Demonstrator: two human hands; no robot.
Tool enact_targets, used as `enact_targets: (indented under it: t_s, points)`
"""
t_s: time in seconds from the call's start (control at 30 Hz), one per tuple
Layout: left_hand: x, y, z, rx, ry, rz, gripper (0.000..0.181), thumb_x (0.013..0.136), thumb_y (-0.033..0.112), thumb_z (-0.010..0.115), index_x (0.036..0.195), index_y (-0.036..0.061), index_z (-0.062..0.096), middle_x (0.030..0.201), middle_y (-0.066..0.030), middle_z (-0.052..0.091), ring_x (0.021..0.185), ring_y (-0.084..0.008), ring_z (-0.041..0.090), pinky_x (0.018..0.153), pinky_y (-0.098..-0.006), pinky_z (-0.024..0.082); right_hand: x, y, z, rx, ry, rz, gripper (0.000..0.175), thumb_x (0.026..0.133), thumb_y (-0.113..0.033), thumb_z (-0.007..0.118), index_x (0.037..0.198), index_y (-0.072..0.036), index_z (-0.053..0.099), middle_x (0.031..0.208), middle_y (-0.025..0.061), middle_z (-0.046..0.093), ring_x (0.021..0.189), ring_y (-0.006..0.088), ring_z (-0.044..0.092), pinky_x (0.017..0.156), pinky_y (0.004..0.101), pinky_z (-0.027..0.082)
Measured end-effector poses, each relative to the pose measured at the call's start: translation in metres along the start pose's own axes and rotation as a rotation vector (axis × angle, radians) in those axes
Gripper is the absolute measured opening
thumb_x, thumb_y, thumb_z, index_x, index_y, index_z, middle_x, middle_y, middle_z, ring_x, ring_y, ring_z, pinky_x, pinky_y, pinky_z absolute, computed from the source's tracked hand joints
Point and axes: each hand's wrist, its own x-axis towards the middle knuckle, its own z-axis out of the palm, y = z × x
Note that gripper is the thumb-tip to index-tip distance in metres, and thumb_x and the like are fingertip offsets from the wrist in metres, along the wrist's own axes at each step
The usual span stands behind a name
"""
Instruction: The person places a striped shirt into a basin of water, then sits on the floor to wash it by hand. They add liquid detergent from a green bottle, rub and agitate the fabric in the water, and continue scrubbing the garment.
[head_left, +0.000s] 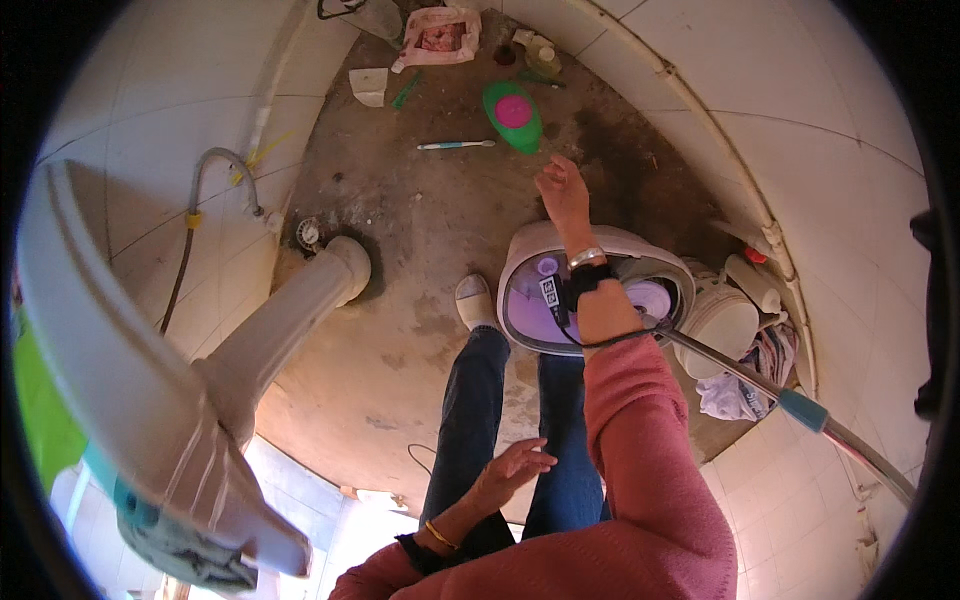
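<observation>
My right hand (564, 193) reaches forward above the far rim of a spin-mop bucket (534, 319). Its fingers are loosely curled and nothing shows in them. Just beyond the fingertips, apart from them, a green plastic object (525, 136) with a pink round part lies on the floor. My left hand (514, 469) hangs in front of my thighs, fingers apart, holding nothing visible. A metal mop pole (724, 362) with a teal joint slants from the bucket to the right, partly behind my right forearm. The bucket's inside is purple, and my right forearm covers part of it.
A pedestal sink (277, 337) stands on the left. A toothbrush (456, 145), a white scrap (369, 86) and a pink packet (441, 37) lie on the floor ahead. White buckets (724, 330) and a cloth (731, 396) crowd the right wall, below a pipe (726, 142).
</observation>
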Motion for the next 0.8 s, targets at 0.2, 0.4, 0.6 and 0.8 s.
enact_targets:
  t_s: [0.2,0.4,0.6,0.8]
  points:
    - [0.011,-0.028,-0.013,-0.126,0.009,-0.121,0.043,0.099,0.017,0.048,0.137,0.002,0.036,0.115,-0.0168,0.061,0.098,-0.0213,0.063,0.092,-0.0333,0.046,0.04,0.031,0.028,-0.012,-0.013,0.051,0.059,0.076,-0.019,0.073,0.128,-0.004,0.049,0.125,0.0183,0.056,0.117,0.0307,0.054,0.096,0.0398,0.044]
    - [0.017,-0.041,-0.026,-0.159,0.063,-0.212,0.047,0.098,0.025,0.05,0.135,0.0003,0.036,0.112,-0.0204,0.063,0.087,-0.0232,0.069,0.083,-0.0323,0.054,0.071,0.06,0.042,-0.315,-0.092,-0.003,0.064,0.071,-0.018,0.077,0.126,0.0,0.049,0.121,0.0191,0.059,0.112,0.0308,0.056,0.091,0.0389,0.046]
    - [0.017,-0.052,-0.036,-0.182,0.075,-0.18,0.051,0.098,0.035,0.048,0.134,0.0004,0.037,0.11,-0.0194,0.065,0.086,-0.0228,0.069,0.08,-0.0313,0.055,0.098,0.063,0.055,-0.072,-0.17,-0.022,0.045,0.071,-0.018,0.074,0.108,0.001,0.058,0.093,0.0188,0.068,0.089,0.035,0.065,0.074,0.0399,0.05]
    - [0.008,-0.043,-0.018,-0.137,0.073,-0.195,0.051,0.098,0.035,0.049,0.133,-0.0003,0.038,0.109,-0.0184,0.065,0.085,-0.021,0.069,0.079,-0.0306,0.055,0.052,0.023,0.032,-0.122,-0.023,-0.187,0.036,0.072,-0.009,0.067,0.106,0.001,0.06,0.094,0.0233,0.066,0.093,0.0382,0.063,0.077,0.0412,0.049]
